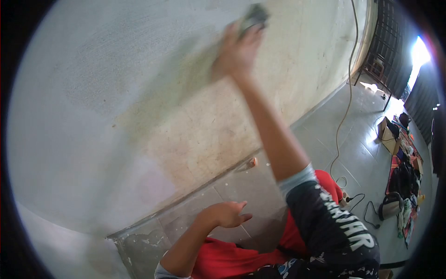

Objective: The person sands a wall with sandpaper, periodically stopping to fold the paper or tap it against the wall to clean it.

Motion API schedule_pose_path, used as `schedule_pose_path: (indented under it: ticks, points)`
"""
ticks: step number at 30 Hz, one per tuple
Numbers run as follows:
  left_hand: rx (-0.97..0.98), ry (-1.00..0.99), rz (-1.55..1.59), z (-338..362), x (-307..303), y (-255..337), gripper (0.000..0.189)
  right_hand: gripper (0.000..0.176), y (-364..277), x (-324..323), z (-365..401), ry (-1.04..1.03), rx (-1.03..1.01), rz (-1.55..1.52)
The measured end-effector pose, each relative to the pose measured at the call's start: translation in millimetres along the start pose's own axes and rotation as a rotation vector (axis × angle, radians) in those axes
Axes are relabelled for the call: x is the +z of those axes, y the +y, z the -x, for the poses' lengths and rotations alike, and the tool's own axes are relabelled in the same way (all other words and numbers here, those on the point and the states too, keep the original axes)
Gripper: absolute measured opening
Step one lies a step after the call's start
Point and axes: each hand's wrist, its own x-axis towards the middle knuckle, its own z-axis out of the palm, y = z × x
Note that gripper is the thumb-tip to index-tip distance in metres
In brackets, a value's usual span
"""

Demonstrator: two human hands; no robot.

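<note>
High up on the wall [116,93], the right hand [237,53] grips a small grey pad [254,16], far from the floor. The left hand [227,214] hangs low, open and empty. It looks best to press the pad flat and rub evenly

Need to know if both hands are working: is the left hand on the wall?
No, the left hand hangs open low down; only the right hand presses a pad to the wall.

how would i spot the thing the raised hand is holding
Start at the big pale wall filling the view. Follow the raised right hand to its fingertips: the pad is the small grey-green block there, darker than the wall around it.
</note>
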Motion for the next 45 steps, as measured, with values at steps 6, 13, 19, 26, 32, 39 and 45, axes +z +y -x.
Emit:
schedule_pose_path:
  ticks: [6, 13, 19, 26, 32, 39, 45]
  points:
    - [0.129, 0.099, 0.023, -9, 13, -13, 0.075, 0.101, -3, 32, 116, -0.252, -0.192, 0.158]
    - [0.012, -0.022, 0.018, 16, 15, -18, 0.074, 0.089, 9, -20, -63, 0.010, 0.218, -0.167]
    - [0.099, 0.058, -0.046, -8, 8, -6, 0.074, 0.101, -5, 28, 100, -0.313, -0.097, 0.077]
    - [0.099, 0.112, 0.008, 1, 18, -21, 0.074, 0.088, -10, -36, -58, 0.035, 0.143, -0.090]
    - [-0.007, 0.146, 0.055, 6, 8, -16, 0.074, 0.084, 72, -50, -121, 0.062, -0.324, 0.229]
    - [-0.051, 0.026, 0.081, -17, 13, -7, 0.073, 0.084, 275, -43, 99, -0.022, -0.292, 0.201]
    - [-0.245, -0.016, 0.058, -27, -4, -6, 0.070, 0.081, 292, -52, -98, 0.244, -0.265, 0.782]
